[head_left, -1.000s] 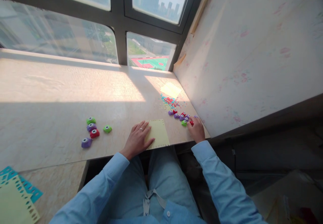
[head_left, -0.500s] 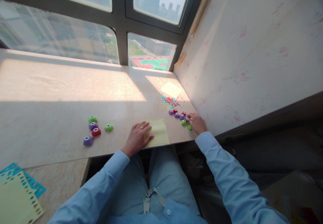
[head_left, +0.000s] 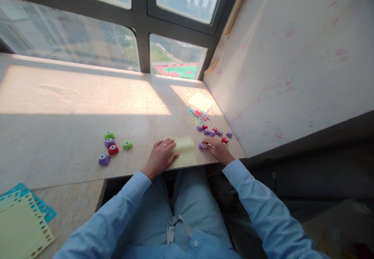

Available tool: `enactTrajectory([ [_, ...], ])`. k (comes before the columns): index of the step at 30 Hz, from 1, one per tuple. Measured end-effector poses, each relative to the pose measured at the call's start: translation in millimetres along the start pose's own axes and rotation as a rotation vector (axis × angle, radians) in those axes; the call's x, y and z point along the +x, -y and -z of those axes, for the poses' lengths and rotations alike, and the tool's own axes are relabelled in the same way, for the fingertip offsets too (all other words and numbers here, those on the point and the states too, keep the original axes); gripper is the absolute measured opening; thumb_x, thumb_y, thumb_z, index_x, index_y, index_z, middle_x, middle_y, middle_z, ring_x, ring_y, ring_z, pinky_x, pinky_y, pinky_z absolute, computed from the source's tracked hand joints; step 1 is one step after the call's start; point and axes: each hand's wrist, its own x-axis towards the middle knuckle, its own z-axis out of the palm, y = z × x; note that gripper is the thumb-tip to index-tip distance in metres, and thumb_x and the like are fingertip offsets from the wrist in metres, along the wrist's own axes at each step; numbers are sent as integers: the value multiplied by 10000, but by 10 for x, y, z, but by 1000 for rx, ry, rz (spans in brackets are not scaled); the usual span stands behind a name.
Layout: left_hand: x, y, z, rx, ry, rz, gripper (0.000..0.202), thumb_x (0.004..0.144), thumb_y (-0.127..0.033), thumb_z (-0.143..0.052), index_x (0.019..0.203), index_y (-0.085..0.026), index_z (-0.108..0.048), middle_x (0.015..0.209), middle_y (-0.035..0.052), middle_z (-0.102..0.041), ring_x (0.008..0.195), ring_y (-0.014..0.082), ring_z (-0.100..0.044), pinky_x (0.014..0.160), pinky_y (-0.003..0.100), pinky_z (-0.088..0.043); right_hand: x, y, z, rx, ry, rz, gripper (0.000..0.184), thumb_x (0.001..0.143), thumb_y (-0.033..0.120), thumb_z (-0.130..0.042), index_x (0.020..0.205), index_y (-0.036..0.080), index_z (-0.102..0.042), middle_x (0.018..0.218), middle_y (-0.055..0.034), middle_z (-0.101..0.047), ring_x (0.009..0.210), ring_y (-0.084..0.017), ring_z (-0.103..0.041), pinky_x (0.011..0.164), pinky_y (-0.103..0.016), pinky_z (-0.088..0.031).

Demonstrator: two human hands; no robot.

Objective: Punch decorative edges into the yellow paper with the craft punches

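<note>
My left hand (head_left: 160,157) lies with spread fingers on the left part of a pale yellow sheet of paper (head_left: 186,151), which has small punched holes along its edges. To the right of the sheet, my right hand (head_left: 216,148) closes its fingertips on a purple craft punch (head_left: 201,145). Behind that hand stand several more purple and red craft punches (head_left: 212,133); a red craft punch (head_left: 224,140) sits just beside its knuckles. Any punches under the hand are hidden.
Another group of craft punches (head_left: 112,149) stands to the left. Punched paper bits (head_left: 199,115) lie scattered before a sunlit yellow sheet (head_left: 201,101). Punched yellow and blue sheets (head_left: 23,228) rest at the lower left. A wall (head_left: 280,76) bounds the right side.
My right hand has moved left from the punch group toward the paper, with a purple punch in its fingers. My left hand stays on the sheet.
</note>
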Motion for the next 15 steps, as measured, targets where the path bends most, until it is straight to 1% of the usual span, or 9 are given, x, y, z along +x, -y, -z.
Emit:
enactTrajectory([
  [4, 0, 6, 0, 4, 9, -6, 383, 912, -404, -563, 1229, -193, -605, 1328, 127, -620, 1288, 278, -527, 1070, 475, -377, 61, -75, -132, 32, -12, 20, 151, 845, 199, -573, 903, 223, -710, 949, -63, -739, 948, -230, -665, 887, -394, -509],
  [8, -1, 11, 1, 14, 18, -11, 393, 917, -404, -555, 1251, -202, -594, 1349, 115, -608, 1303, 270, -514, 1078, 466, -369, 116, -146, -208, 63, -25, 96, 183, 849, 152, -563, 934, 221, -710, 969, -66, -740, 947, -214, -670, 884, -366, -520],
  [11, -2, 14, 1, 12, 21, -8, 395, 916, -407, -553, 1255, -208, -596, 1354, 111, -605, 1309, 270, -508, 1080, 467, -367, 136, -176, -256, 86, -30, 122, 206, 859, 144, -552, 971, 223, -705, 994, -66, -737, 965, -210, -672, 896, -365, -523],
  [15, -4, 19, 0, 2, 21, -8, 400, 910, -417, -560, 1253, -216, -601, 1354, 108, -605, 1307, 269, -510, 1083, 464, -363, 139, -197, -300, 125, -26, 121, 225, 873, 150, -532, 1000, 228, -699, 1013, -60, -733, 976, -207, -673, 909, -372, -526],
])
